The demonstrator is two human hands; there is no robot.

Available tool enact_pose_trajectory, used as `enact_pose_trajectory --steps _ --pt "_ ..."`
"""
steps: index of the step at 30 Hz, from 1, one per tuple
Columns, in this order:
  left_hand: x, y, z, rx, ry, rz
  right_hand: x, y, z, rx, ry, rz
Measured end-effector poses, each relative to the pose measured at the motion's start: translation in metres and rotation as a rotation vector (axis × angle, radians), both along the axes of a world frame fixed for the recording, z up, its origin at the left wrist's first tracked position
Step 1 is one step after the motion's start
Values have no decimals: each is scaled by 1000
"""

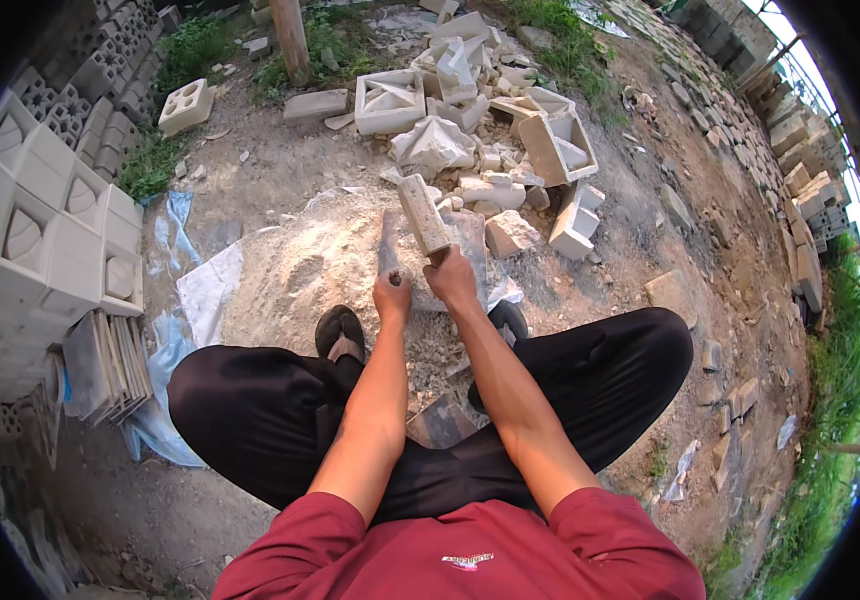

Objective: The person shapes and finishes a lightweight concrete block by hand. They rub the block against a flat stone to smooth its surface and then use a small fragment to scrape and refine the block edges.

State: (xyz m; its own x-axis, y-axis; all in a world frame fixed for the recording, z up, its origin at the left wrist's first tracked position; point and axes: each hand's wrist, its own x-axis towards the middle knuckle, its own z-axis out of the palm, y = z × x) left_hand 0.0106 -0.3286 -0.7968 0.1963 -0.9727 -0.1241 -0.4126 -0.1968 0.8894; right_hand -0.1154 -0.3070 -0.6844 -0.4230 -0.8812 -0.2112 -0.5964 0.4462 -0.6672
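My right hand (455, 277) is wrapped round the short handle of a wooden mallet (422, 215). Its long, rectangular, dust-covered head points away from me and slightly left. Just left of it, my left hand (392, 297) is curled closed at the near left edge of a flat, dusty slab (471, 262); whatever its fingers hold, if anything, is hidden. The mallet head is above this slab, which lies on the ground between my feet. A heap of pale crushed powder and chips (295, 262) spreads to the left of the slab.
Broken cream moulded blocks (435, 148) and rubble pile up beyond the slab. Stacked blocks (35, 235) form a wall at left, with thin boards (110, 365) leaning below. Plastic sheeting (212, 290) lies beside the powder. A wooden post (290, 40) stands at the back.
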Motion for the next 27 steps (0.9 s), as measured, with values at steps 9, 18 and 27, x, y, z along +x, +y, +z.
enact_pose_trajectory --steps 9,18,27 --pt "3 4 0 -26 -71 -24 -21 5 -14 195 78 72" --pt "1 -4 13 80 -83 -97 -4 18 -21 91 17 -10" --pt "9 -8 6 113 -31 -103 -10 0 -4 -61 -66 -23"
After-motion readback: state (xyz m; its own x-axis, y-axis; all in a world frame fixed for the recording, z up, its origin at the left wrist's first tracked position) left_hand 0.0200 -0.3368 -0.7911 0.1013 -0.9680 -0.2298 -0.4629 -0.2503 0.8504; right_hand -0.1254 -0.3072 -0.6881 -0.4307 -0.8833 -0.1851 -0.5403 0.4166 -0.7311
